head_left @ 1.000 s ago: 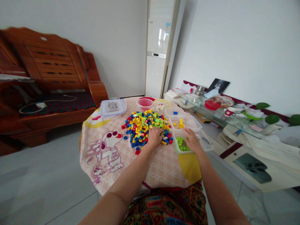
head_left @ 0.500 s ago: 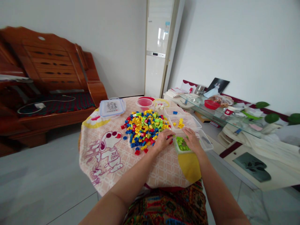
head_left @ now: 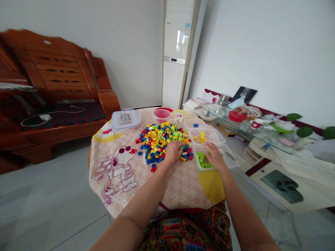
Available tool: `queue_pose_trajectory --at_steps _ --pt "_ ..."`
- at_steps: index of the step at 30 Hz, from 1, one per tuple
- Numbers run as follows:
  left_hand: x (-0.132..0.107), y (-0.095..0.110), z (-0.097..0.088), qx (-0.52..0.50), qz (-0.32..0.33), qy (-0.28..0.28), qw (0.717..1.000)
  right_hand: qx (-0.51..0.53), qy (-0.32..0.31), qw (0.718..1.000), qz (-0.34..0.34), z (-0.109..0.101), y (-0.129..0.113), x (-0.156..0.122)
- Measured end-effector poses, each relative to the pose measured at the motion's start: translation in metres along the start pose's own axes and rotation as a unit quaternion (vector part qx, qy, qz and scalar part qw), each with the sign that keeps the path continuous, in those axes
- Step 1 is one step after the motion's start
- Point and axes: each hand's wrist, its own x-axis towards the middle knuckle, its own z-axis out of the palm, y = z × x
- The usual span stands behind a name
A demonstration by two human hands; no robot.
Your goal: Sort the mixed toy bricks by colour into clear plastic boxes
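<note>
A pile of small toy bricks (head_left: pixel 154 139) in red, blue, yellow and green lies mid-table. My left hand (head_left: pixel 173 152) is at the pile's near right side, fingers bent together around a green brick (head_left: pixel 181 147); the fingertips are partly hidden. Over the right part of a clear box (head_left: pixel 202 169) of green bricks rests my right hand (head_left: pixel 215 157), fingers stretched and holding nothing I can see. Just beyond, another clear box (head_left: pixel 218 139) holds a few yellow bricks (head_left: pixel 202 137). Farther back, a third box (head_left: pixel 187 123) contains a blue brick (head_left: pixel 195 125).
A blue-rimmed lidded box (head_left: pixel 126 119) and a pink round tub (head_left: pixel 161 114) stand at the table's far side, near some white pieces (head_left: pixel 179 118). A cluttered glass shelf (head_left: pixel 225 120) runs along the right. A wooden bench (head_left: pixel 60 80) is at left.
My left hand has moved left from beside the green-brick box onto the pile, uncovering red and blue bricks at the pile's right edge. My right hand has stayed at the box.
</note>
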Motion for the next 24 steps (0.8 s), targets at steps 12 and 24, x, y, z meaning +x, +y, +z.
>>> queue_pose_trajectory --at_steps 12,24 --pt "-0.002 0.006 -0.001 0.153 -0.027 -0.097 0.983 -0.007 -0.012 1.000 0.000 -0.001 0.002 0.000" --pt "0.002 0.007 -0.002 0.165 -0.056 -0.125 0.977 -0.004 -0.009 1.000 0.005 -0.001 0.001 0.000"
